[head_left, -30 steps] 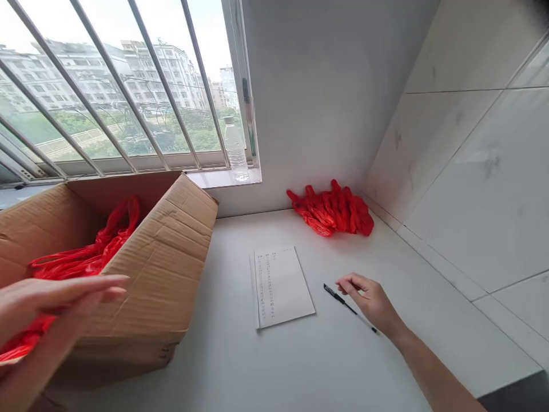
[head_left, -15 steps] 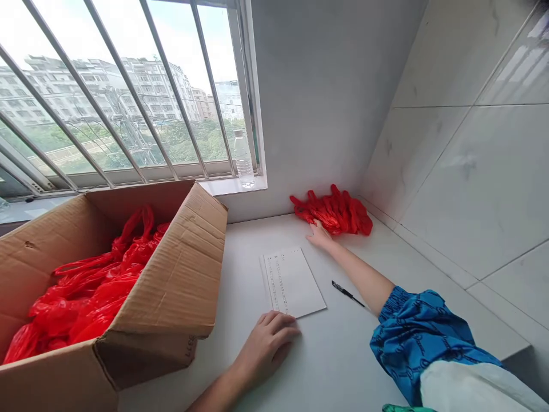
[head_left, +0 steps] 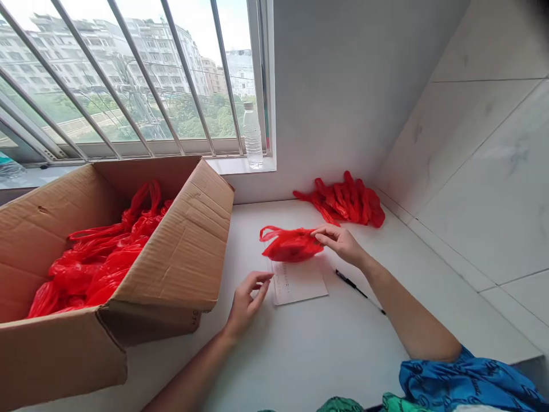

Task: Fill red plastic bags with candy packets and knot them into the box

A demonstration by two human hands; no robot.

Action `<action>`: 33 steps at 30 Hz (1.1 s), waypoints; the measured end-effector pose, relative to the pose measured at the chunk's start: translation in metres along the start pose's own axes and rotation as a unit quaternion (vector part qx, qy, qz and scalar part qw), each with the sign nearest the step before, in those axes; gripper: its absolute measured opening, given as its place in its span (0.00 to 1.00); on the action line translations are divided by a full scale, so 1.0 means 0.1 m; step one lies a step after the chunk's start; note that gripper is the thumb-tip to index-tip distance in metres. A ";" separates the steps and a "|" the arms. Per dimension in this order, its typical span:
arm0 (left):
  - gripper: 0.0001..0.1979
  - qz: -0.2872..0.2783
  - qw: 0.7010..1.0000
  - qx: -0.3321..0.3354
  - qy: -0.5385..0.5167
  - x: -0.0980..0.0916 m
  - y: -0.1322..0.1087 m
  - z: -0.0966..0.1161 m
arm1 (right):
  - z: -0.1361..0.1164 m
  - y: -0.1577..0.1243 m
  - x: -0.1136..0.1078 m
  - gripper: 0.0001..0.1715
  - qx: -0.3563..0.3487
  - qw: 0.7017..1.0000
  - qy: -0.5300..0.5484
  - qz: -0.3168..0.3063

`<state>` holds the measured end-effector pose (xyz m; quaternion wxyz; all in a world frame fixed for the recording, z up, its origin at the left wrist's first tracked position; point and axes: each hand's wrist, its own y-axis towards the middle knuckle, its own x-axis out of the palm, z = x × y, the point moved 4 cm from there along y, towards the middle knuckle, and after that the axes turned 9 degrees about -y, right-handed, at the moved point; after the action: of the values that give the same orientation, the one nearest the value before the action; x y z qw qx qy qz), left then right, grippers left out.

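Observation:
My right hand (head_left: 338, 243) pinches the right end of a red plastic bag (head_left: 291, 245) and holds it over the top of a white notepad (head_left: 302, 286). The bag's loop handle points left. Just left of the notepad is my left hand (head_left: 246, 300), empty, its fingers bent and the thumb apart from them. A pile of red plastic bags (head_left: 351, 200) lies beyond my right hand, by the wall. Below that hand a black pen (head_left: 355, 289) rests on the white table (head_left: 300, 355).
On the left stands an open cardboard box (head_left: 180, 246) with red plastic bags (head_left: 103, 257) in it. A clear water bottle (head_left: 253, 137) is on the windowsill (head_left: 231, 166), behind which is a barred window. A tiled wall (head_left: 484, 189) borders the table on the right.
My right hand has come back from the pile toward the notepad with one red bag. My left hand has lifted off the notepad's lower edge and shifted left and up.

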<state>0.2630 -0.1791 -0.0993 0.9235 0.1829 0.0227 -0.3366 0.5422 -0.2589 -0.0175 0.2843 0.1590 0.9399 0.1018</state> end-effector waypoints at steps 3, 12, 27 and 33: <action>0.14 0.153 0.983 -0.076 -0.064 -0.14 0.10 -0.08 | 0.03 -0.30 0.23 0.12 -0.015 0.997 -0.076 -0.028; 0.13 -0.116 0.983 0.035 0.141 0.47 0.36 0.43 | -0.05 -0.56 0.35 0.07 -0.052 0.991 -0.125 -0.009; 0.10 0.093 0.975 0.063 0.189 0.05 0.44 0.26 | -0.01 -0.53 0.17 0.08 -0.067 0.973 -0.192 0.112; 0.13 0.065 0.968 0.103 0.218 0.17 0.35 0.42 | -0.09 -0.58 0.15 0.07 0.000 0.986 -0.162 0.044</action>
<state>0.2950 -0.1799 -0.0519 0.8925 0.3467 0.1767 -0.2279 0.5114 -0.3079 -0.0342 0.4284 0.2149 0.8733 0.0877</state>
